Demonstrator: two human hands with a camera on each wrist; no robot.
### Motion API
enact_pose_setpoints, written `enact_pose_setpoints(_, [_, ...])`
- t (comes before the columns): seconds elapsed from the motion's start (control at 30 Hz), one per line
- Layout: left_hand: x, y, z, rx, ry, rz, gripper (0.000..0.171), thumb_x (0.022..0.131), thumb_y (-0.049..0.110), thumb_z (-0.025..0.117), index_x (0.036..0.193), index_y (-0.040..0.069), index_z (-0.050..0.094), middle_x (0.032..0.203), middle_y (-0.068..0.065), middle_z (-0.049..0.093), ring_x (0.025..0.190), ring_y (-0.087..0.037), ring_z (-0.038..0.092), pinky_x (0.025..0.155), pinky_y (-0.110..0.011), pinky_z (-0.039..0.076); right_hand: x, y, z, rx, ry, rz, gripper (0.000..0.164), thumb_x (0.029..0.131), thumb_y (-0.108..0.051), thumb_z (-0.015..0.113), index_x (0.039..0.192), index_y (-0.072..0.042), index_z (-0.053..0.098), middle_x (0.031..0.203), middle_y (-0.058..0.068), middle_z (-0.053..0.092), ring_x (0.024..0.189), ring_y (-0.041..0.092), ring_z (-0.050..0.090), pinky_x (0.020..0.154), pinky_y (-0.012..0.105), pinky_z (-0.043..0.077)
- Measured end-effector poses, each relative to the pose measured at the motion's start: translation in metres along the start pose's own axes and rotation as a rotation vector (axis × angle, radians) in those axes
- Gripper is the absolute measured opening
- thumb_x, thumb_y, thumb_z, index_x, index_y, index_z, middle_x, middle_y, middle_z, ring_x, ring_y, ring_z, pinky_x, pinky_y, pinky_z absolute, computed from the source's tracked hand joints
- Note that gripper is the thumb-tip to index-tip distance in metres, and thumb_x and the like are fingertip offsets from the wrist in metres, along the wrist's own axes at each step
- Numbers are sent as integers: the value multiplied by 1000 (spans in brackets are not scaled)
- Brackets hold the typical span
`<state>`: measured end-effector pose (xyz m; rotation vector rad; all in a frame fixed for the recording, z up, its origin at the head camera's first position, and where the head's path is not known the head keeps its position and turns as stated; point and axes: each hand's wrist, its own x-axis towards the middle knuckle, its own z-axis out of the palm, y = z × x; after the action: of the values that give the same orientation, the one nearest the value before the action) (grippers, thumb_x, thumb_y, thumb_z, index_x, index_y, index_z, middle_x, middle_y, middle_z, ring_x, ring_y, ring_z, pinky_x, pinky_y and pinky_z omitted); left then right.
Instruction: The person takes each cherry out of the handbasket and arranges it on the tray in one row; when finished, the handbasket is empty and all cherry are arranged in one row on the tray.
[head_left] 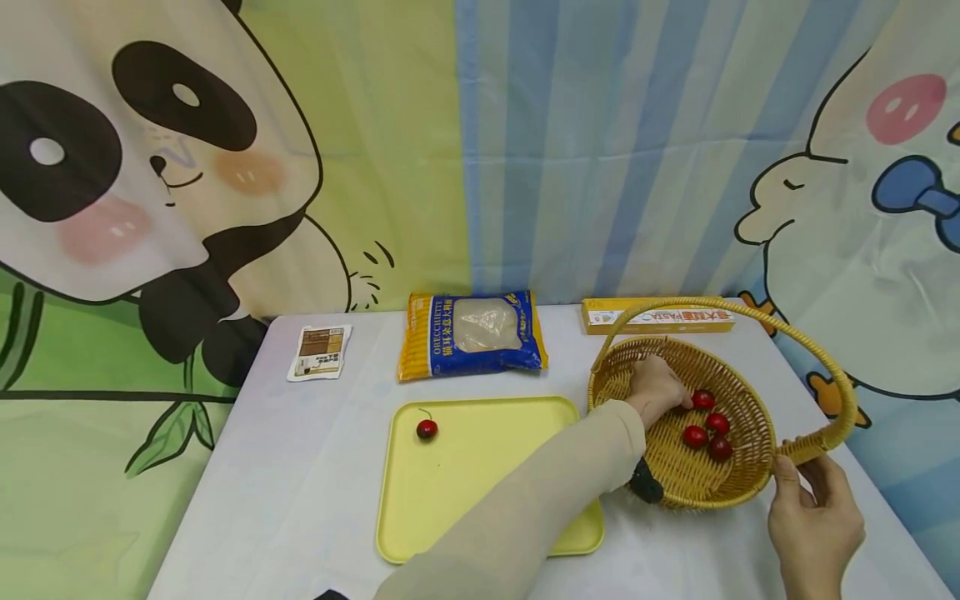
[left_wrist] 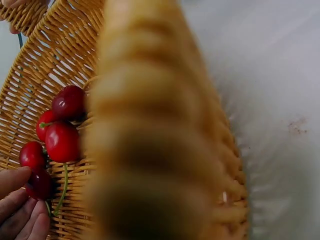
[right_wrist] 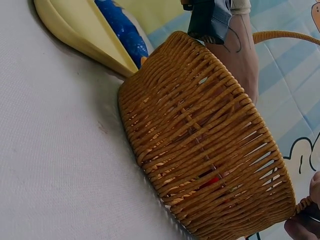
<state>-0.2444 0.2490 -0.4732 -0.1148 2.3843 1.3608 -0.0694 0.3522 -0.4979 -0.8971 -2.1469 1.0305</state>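
Inside the wicker basket [head_left: 667,487], my left hand [head_left: 656,387] reaches down among several dark red cherries [head_left: 695,437]. Its thumb and fingers close about one cherry [left_wrist: 40,185] at the lower left of the left wrist view, with more cherries just beyond the fingertips. My right hand [head_left: 817,517] pinches the foot of the basket's arched handle [head_left: 813,447] at the right side of the rim. In the right wrist view, fingers of that hand [right_wrist: 302,225] show at the right edge, and the basket's woven side hides most of the cherries.
A yellow tray [head_left: 465,492] left of the basket carries one stemmed cherry [head_left: 427,429]. Behind stand a blue and yellow pasta bag [head_left: 480,333] and a long yellow pasta box [head_left: 697,321]. A small packet [head_left: 320,352] lies at the back left. A printed curtain hangs behind the table.
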Motion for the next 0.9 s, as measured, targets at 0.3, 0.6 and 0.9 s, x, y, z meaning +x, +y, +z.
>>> enact_pose_setpoints(0.3, [3, -2, -1, 21, -15, 17, 35, 73, 7, 95, 51, 8, 68, 65, -2, 67, 54, -14, 46, 50, -26, 40, -1, -3, 0, 5, -4, 11, 44, 108, -30, 56, 151, -24, 55, 150, 6, 60, 140, 8, 55, 107, 14, 47])
enact_pose_setpoints(0.6, [-18, 11, -30, -62, -42, 75, 16, 77, 9, 94, 69, 11, 80, 93, 3, 71, 68, -15, 61, 59, -27, 52, 0, -3, 0, -6, -15, 62, 45, 109, -31, 54, 153, -25, 53, 153, 5, 57, 143, 10, 53, 111, 19, 46])
enact_pose_setpoints(0.9, [-40, 10, -58, -55, -100, 134, 9, 81, 17, 92, 78, 18, 84, 110, 15, 73, 95, -7, 66, 73, -26, 56, 1, -5, -2, -19, -23, 115, 46, 109, -30, 53, 155, -29, 50, 155, 1, 56, 141, 6, 53, 111, 19, 46])
